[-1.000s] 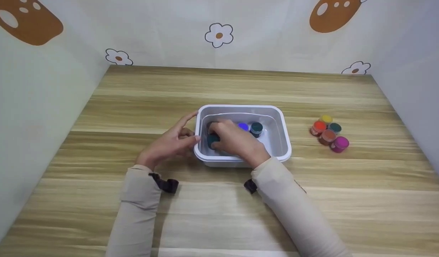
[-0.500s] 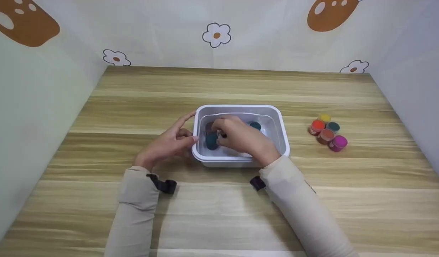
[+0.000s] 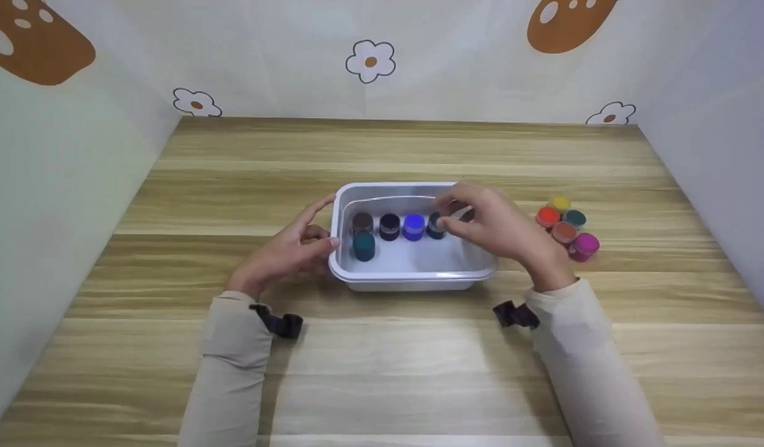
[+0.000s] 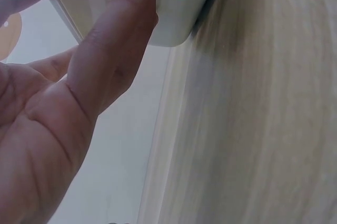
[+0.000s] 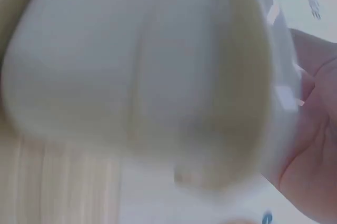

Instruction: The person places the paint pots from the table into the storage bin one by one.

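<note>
A white plastic tub [image 3: 413, 276] holds several small paint jars. A brown jar [image 3: 362, 223], a near-black jar [image 3: 390, 227], a blue jar [image 3: 414, 227] and a dark green jar [image 3: 434, 228] form a row, with a teal jar [image 3: 364, 247] in front of the brown one. My left hand [image 3: 288, 248] holds the tub's left end, thumb at the rim and index finger along the far corner. Over the tub's right side, my right hand [image 3: 509, 230] has thumb and fingers apart with nothing between them, its fingertips overlapping the dark green jar.
On the table [image 3: 382, 360] to the tub's right stands a cluster of jars: yellow [image 3: 560, 203], red-orange [image 3: 548, 216], dark green [image 3: 574, 218], brown-orange [image 3: 564, 232] and magenta [image 3: 584, 246]. A flower-patterned backdrop [image 3: 276, 56] encloses the back and sides.
My right hand has moved from the tub's left part to its right side, uncovering the near-black and blue jars. The left hand stays at the tub's left end.
</note>
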Motion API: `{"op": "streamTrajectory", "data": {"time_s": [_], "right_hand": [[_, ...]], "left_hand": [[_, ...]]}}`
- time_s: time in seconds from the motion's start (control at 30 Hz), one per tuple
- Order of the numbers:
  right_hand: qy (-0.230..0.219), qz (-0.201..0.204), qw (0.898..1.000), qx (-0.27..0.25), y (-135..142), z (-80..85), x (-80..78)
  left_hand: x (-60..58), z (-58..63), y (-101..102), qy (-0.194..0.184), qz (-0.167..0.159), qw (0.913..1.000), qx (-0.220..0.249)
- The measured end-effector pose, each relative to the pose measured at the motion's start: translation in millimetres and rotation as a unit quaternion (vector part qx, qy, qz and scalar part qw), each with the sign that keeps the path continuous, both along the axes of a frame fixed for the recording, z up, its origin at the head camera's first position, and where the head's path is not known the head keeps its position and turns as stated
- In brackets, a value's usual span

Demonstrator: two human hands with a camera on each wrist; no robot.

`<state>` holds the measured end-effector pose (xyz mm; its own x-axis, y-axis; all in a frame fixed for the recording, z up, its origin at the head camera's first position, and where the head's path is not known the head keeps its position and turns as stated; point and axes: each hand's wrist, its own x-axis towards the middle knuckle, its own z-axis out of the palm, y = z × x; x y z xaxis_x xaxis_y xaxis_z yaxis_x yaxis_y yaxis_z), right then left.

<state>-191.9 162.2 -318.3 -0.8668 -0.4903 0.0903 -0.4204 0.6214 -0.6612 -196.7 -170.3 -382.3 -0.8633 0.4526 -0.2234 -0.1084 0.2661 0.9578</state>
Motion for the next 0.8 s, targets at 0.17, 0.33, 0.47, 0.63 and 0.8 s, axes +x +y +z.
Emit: {"op": "streamTrajectory", "data": {"time_s": [0.17,0.33,0.47,0.63,0.8], "right_hand": [[-0.014,-0.056,0.998,-0.002,48,-0.9,2.2],[-0.030,-0.120,0.992,0.004,93,-6.7,9.0],[-0.070,-0.167,0.983,-0.002,124,-12.1,16.9],[-0.054,-0.195,0.979,0.001,153,-21.7,25.3],[-0.028,-0.218,0.975,0.015,173,-33.0,29.9]], "left_hand": [[0.8,0.2,-1,-0.001,-0.001,1.0000,0.005],[1.7,2.4,-1,-0.004,0.003,1.0000,0.004],[2.2,2.9,0,-0.006,0.006,1.0000,0.003],[2.8,2.2,0,-0.005,0.005,1.0000,0.002],[2.5,2.4,0,-0.010,0.007,0.9999,0.004]]}}
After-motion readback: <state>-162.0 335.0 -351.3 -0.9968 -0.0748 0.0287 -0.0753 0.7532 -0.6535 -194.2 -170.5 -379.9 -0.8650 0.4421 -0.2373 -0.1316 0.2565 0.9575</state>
